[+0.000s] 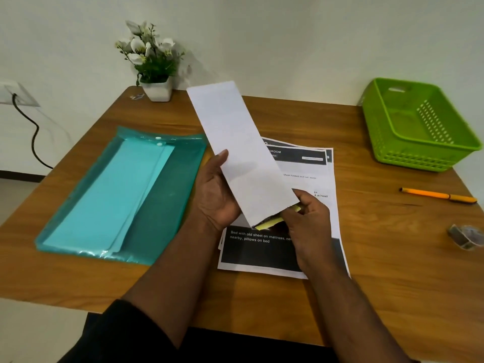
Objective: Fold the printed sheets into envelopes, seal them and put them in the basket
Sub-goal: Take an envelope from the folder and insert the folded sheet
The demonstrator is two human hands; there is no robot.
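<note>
A long white envelope point(235, 145) is held up over the table, tilted with its far end toward the plant. My left hand point(213, 195) grips its left edge, thumb on the front. My right hand point(307, 218) pinches the near, open end, where a yellow strip point(267, 224) shows at the flap. Printed sheets point(309, 176) with black bands and white text lie in a small stack on the table under both hands. The green plastic basket point(419, 150) stands at the far right of the table with nothing visible inside.
A teal plastic folder point(167, 195) holding more envelopes lies to the left. A potted white-flowered plant point(154, 64) stands at the back. An orange pen point(437, 195) and a tape dispenser point(466, 237) lie at the right edge. The wooden table point(392, 284) ends near my body.
</note>
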